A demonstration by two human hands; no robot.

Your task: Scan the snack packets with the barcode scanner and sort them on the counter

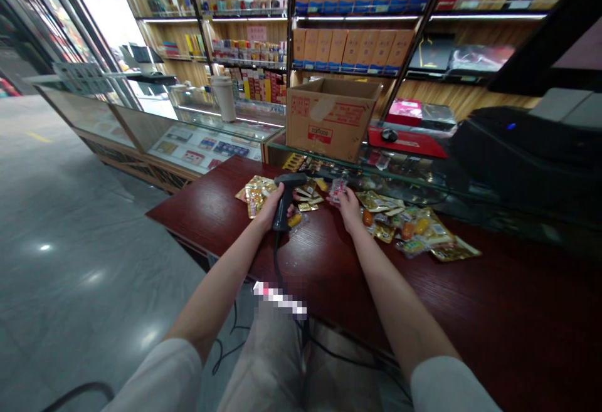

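My left hand (273, 207) is wrapped round the grip of a black barcode scanner (283, 204), whose head points right and whose cord runs down over the table edge. In my right hand (348, 206) is a small clear snack packet (337, 190) with reddish print, held before the scanner. Gold snack packets (256, 194) lie beside and partly behind my left hand. Small gold sachets (308, 197) rest between the hands, close to a yellow wrapped snack (295, 219). To the right of my right hand spreads a pile of gold and clear snack packets (423, 227).
A dark red wooden table (324, 274) bears these things. Behind it stands a glass counter (414, 180) with an open cardboard box (324, 120), a white cup (222, 98) and a mouse (389, 135) on a red mat. Black cables (235, 330) hang near my legs.
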